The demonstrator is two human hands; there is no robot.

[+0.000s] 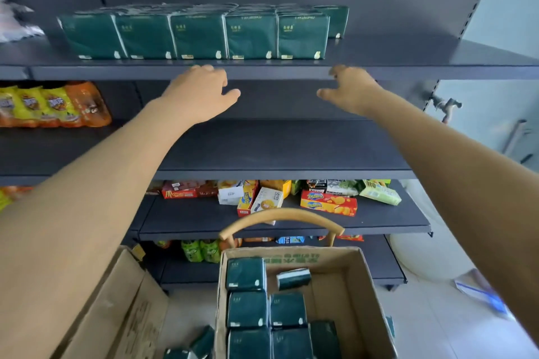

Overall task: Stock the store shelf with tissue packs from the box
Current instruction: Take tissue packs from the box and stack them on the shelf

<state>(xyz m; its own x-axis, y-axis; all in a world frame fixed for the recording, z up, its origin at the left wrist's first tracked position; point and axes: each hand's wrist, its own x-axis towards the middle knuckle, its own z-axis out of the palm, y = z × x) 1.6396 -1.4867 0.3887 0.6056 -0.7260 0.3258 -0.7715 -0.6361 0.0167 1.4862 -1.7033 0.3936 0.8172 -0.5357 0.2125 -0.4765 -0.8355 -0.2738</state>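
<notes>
In the head view, both your arms reach up and forward from the lower corners toward the centre of the frame; your left hand (201,93) lies palm down, fingers relaxed and thumb spread, holding nothing, its fingertips at the front lip of the top shelf (277,73); your right hand (350,90) mirrors it, fingers loosely bent, thumb out, empty; whether either hand touches the lip I cannot tell; a row of green tissue packs (198,35) stands upright on that shelf, upper centre; the box (350,285) sits at bottom centre, spare packs (248,309) lying along its left side.
</notes>
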